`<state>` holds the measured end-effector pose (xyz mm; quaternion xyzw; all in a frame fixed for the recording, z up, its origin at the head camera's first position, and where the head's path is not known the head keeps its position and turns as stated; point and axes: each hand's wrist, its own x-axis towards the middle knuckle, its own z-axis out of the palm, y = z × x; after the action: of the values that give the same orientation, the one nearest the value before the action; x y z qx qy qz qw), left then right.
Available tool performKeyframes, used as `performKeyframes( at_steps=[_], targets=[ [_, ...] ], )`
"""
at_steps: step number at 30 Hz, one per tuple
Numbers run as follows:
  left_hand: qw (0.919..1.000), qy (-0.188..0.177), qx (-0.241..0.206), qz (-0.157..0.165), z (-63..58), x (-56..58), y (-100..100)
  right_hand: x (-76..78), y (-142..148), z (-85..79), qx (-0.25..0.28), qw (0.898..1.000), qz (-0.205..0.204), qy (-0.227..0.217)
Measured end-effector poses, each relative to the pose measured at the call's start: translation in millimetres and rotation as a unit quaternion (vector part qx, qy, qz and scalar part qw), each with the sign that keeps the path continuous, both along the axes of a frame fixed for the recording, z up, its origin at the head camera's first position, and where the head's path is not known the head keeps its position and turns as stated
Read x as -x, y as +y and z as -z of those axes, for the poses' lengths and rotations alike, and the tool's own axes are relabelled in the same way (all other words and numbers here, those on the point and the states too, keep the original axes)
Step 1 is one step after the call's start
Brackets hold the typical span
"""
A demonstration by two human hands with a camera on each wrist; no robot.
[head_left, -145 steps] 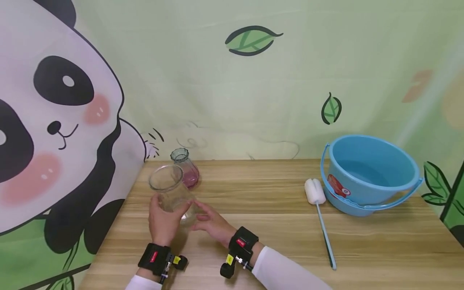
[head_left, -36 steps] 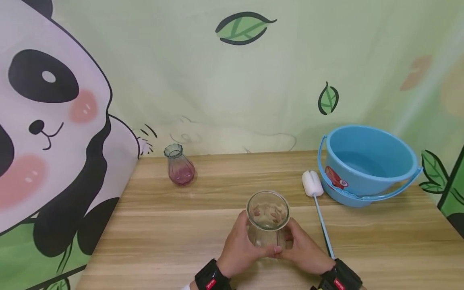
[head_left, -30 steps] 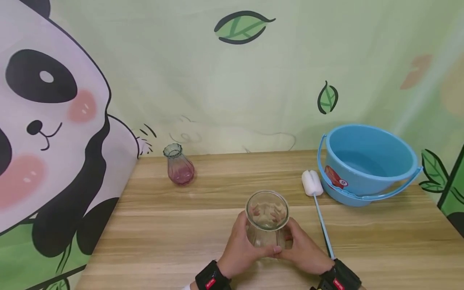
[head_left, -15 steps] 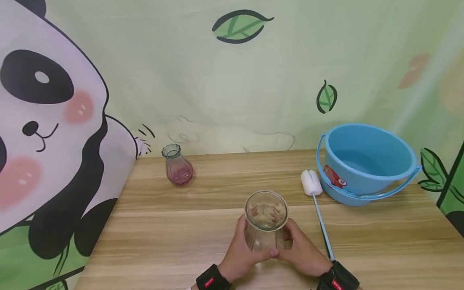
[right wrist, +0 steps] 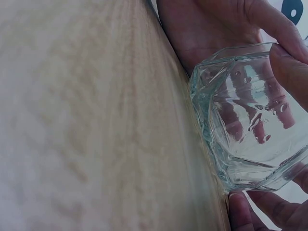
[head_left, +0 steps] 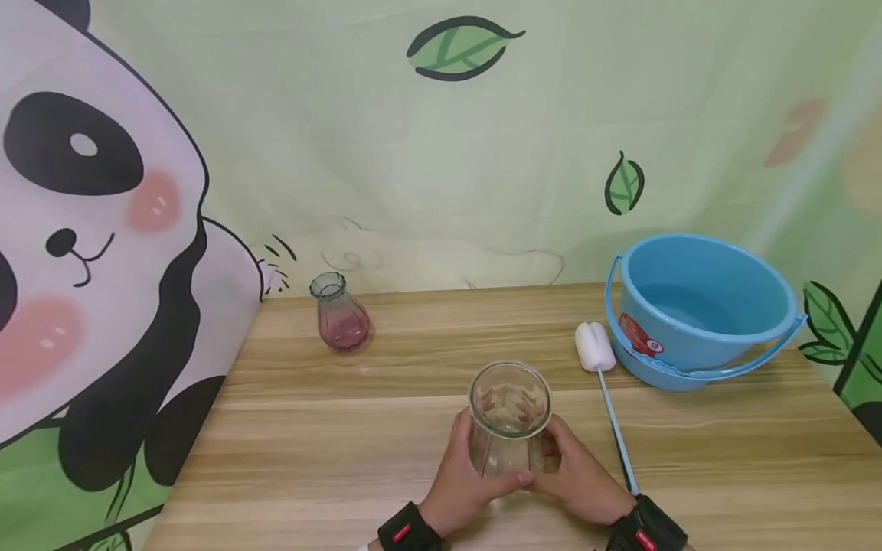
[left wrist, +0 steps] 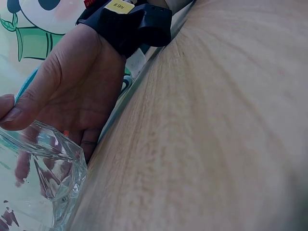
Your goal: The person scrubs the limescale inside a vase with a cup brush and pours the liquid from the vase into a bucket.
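Note:
A clear glass vase (head_left: 508,457) with a wide round rim stands upright on the table near its front. My left hand (head_left: 460,482) holds it from the left and my right hand (head_left: 584,482) from the right, the two thumbs meeting at its near side. The left wrist view shows the faceted lower part of the vase (left wrist: 50,173) down at the wooden surface. Through the glass vase (right wrist: 255,120), fingers show in the right wrist view. A smaller vase (head_left: 343,325), smoky at the neck and purple below, stands at the back left.
A blue bucket (head_left: 678,360), its handle hanging down in front, stands at the back right. Against its left side lies a white sponge-headed bottle brush (head_left: 596,348), its handle running forward to my right wrist. A printed panda curtain (head_left: 482,168) backs the wooden table (head_left: 310,444).
Both hands have brought the clear glass vase from beside the purple vase rightward and nearer to me. Over the last second the hands and vase stay nearly still; the view shifts slightly.

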<state>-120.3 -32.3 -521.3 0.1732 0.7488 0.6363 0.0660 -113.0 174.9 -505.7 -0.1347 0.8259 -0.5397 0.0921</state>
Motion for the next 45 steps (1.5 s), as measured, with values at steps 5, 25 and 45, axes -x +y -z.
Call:
performKeyframes(
  at_steps=[5,25,45],
  targets=[
    [1.0000,0.008,0.000,0.000,-0.4,-0.9,0.1,-0.7,-0.3,-1.6,0.002,1.000,0.002,-0.010],
    [0.9995,0.027,0.012,-0.015,-1.8,-0.6,0.5,0.3,2.0,-17.0,-0.024,0.999,-0.041,-0.005],
    [0.9983,0.049,0.018,-0.024,2.6,-0.3,1.7,2.2,39.9,-44.3,-0.075,0.996,-0.001,0.045]
  ],
)
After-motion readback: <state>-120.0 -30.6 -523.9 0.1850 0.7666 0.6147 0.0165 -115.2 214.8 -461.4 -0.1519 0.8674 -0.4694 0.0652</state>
